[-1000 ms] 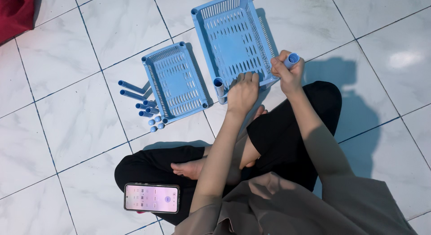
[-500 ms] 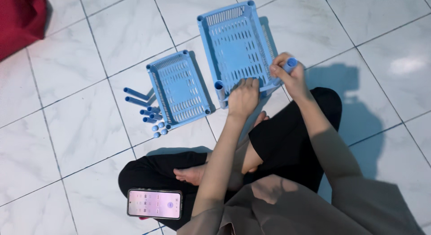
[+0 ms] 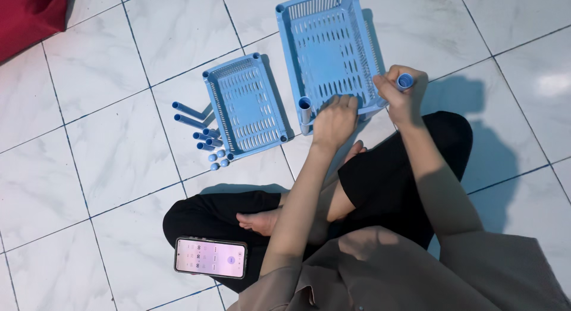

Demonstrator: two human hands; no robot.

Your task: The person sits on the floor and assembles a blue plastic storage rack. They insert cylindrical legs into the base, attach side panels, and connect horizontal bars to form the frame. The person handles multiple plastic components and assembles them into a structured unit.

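Note:
I sit cross-legged on a white tiled floor. A large light blue slotted plastic tray [image 3: 327,43] lies in front of me. My left hand [image 3: 334,119] presses on its near edge, beside a blue tube leg [image 3: 305,111] standing in the near left corner. My right hand [image 3: 403,92] grips another blue tube [image 3: 405,80] upright at the tray's near right corner. A smaller matching tray [image 3: 247,109] lies to the left, apart from both hands.
Several loose blue tubes and small caps [image 3: 199,131] lie left of the smaller tray. A phone [image 3: 210,257] with a lit screen rests on my left knee. Red fabric [image 3: 27,13] fills the top left corner.
The view has shifted, so the trays sit a little further right and lower. My hands stay at the large tray's near edge, the right one still on its tube.

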